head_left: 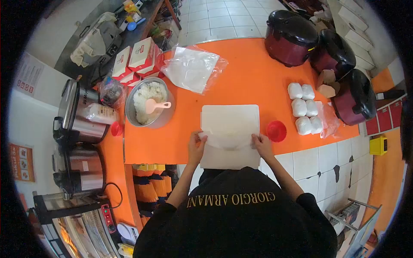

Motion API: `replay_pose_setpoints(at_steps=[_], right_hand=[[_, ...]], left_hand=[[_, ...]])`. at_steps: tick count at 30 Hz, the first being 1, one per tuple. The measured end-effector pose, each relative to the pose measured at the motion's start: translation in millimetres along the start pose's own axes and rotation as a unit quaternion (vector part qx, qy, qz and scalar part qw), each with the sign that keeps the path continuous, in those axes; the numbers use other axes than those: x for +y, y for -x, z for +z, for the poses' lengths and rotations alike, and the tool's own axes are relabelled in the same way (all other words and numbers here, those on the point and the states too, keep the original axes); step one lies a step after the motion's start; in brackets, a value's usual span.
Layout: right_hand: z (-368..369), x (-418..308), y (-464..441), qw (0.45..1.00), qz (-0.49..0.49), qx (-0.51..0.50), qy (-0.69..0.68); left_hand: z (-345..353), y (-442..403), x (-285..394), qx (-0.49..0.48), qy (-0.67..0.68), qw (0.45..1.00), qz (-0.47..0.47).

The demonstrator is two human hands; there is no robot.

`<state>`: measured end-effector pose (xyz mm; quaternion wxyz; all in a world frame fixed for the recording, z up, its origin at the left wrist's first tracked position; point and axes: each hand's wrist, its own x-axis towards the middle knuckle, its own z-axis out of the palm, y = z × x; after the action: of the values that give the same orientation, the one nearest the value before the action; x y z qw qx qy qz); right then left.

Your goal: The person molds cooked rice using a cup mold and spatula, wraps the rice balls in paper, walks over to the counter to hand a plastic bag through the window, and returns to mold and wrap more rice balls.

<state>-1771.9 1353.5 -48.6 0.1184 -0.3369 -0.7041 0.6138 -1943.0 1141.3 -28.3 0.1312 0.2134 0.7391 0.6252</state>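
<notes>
A stack of white paper sheets [230,118] lies at the orange table's near edge, partly overhanging it. My left hand [196,148] pinches the left side of a sheet on top. At the opposite side of that sheet, my right hand [263,146] grips it between thumb and fingers. The held sheet [228,141] sags slightly between my hands. Just right of my right hand sits a small red cup [276,131]. Farther left, a metal pot [165,116] holds white rice [148,93], with a pale pink rice paddle [157,105] resting in it.
Several white wrapped bundles [300,107] stand in rows at the right, beside a clear plastic bag [329,120]. Dark red rice cookers [292,36] line the far right. Behind the pot are red-and-white boxes [142,53] and a plastic packet [193,66]. Steel cookers [86,109] stand left.
</notes>
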Motion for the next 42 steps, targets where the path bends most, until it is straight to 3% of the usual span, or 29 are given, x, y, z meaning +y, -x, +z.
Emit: replay_pose_setpoints(at_steps=[1, 3, 6, 10, 12, 13, 15, 16, 17, 18, 19, 21, 25, 27, 28, 30, 32, 34, 35, 38, 40, 41, 42], right_hand=[[0.7, -5.1, 0.8, 1.0, 0.013, 0.008, 0.007], [0.3, -8.5, -0.6, 0.999, 0.026, 0.018, 0.012], [-0.9, -6.4, -0.6, 0.998, 0.027, 0.015, 0.046], [0.1, 1.5, -5.8, 0.987, 0.001, 0.013, 0.16], [-0.8, 8.2, -7.5, 0.982, -0.006, 0.016, 0.189], [-2.0, 9.5, -7.2, 0.979, -0.019, 0.033, 0.203], [-6.6, -0.3, -2.0, 0.974, -0.035, 0.048, 0.217], [-13.4, -20.5, 8.0, 0.986, 0.005, 0.049, 0.157], [-16.3, -30.9, 15.1, 0.993, 0.045, 0.049, 0.096], [-20.7, -23.0, 18.5, 0.993, 0.044, 0.048, 0.096], [-30.0, -10.5, 23.3, 0.992, 0.018, -0.005, 0.124], [-36.7, 2.0, 34.4, 0.987, -0.008, -0.058, 0.152], [-39.2, 1.5, 31.4, 0.985, -0.038, -0.089, 0.145], [-29.4, -0.9, 21.6, 0.99, 0.087, -0.087, -0.065], [-23.9, -4.3, 12.3, 0.99, 0.086, -0.089, -0.065], [-11.5, -14.3, -19.5, 0.99, -0.032, 0.04, 0.132], [0.7, -23.3, -52.9, 0.988, -0.044, 0.086, 0.12], [6.9, -58.4, -76.9, 0.963, -0.023, 0.112, 0.243], [6.1, -55.9, -94.1, 0.964, -0.025, 0.11, 0.243], [6.5, -48.9, -121.1, 0.945, -0.07, 0.036, 0.319], [0.4, -86.4, -105.0, 0.907, -0.075, -0.075, 0.409], [-2.2, -92.6, -97.9, 0.906, -0.075, -0.076, 0.41], [-3.0, -94.2, -86.2, 0.896, -0.149, -0.144, 0.393]], left_hand=[[-2.8, -1.6, 0.2, -0.001, 0.001, 1.0, 0.001], [-12.5, -4.5, -1.0, -0.049, -0.263, 0.963, 0.007], [-11.1, -5.5, -4.0, -0.039, -0.172, 0.984, 0.011], [-5.5, -5.6, 7.8, -0.032, -0.152, 0.987, -0.04], [-7.8, -9.4, 9.3, -0.074, -0.293, 0.953, -0.029], [-7.6, -9.4, 7.4, -0.073, -0.292, 0.953, -0.031], [-6.8, -11.9, 3.4, -0.049, -0.389, 0.919, 0.045], [-5.2, -15.5, 7.3, -0.047, -0.388, 0.919, 0.045], [-3.2, -19.1, 10.9, -0.055, -0.407, 0.906, 0.102], [-0.6, -22.5, 16.4, -0.064, -0.425, 0.889, 0.159], [6.1, -25.7, 23.2, -0.063, -0.426, 0.889, 0.159], [24.9, -28.2, 32.8, -0.178, -0.319, 0.908, 0.207], [41.8, -26.0, 29.5, -0.217, -0.304, 0.908, 0.19], [43.1, -24.6, 26.7, -0.222, -0.29, 0.923, 0.125], [42.4, -24.8, 22.9, -0.22, -0.29, 0.923, 0.124], [40.4, -26.9, 15.8, -0.23, -0.296, 0.92, 0.119], [40.9, -28.6, 10.5, -0.227, -0.306, 0.915, 0.134], [41.0, -30.1, 3.8, -0.221, -0.318, 0.91, 0.146], [41.1, -31.4, 0.0, -0.233, -0.322, 0.906, 0.146], [38.2, -32.0, 7.6, -0.233, -0.334, 0.901, 0.15], [38.9, -31.4, 23.8, -0.22, -0.336, 0.902, 0.156], [39.4, -31.1, 34.2, -0.169, -0.363, 0.897, 0.19], [38.8, -30.2, 43.3, -0.118, -0.388, 0.887, 0.221]])
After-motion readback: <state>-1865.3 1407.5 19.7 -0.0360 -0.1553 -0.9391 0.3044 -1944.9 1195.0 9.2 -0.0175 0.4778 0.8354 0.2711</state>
